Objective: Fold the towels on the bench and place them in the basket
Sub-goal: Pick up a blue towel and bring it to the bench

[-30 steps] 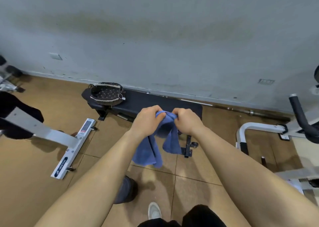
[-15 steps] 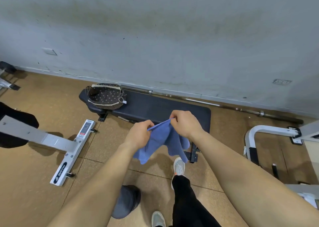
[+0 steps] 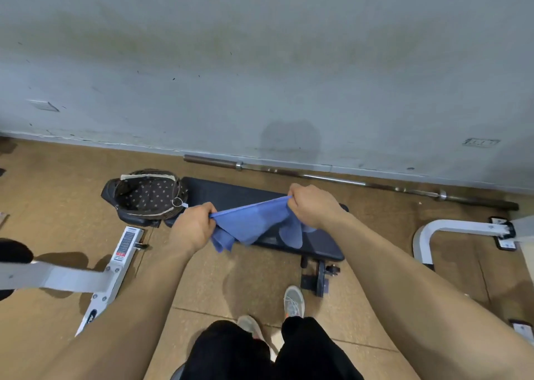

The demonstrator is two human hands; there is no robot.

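Note:
A blue towel (image 3: 254, 223) hangs stretched between my two hands above the black bench (image 3: 231, 192). My left hand (image 3: 192, 226) grips its left top corner and my right hand (image 3: 313, 205) grips its right top corner, so the top edge runs taut between them. The lower part droops in folds over the bench pad. A dark dotted basket (image 3: 146, 196) with a pale rim sits on the bench's left end, with nothing visible inside it.
A steel barbell (image 3: 346, 181) lies along the grey wall behind the bench. White machine frames stand at the left (image 3: 115, 267) and right (image 3: 450, 226). My feet (image 3: 293, 300) stand on the brown tiled floor by the bench's foot (image 3: 318, 275).
My hands have moved apart and drawn the towel's top edge out wide. The view has shifted closer to the bench.

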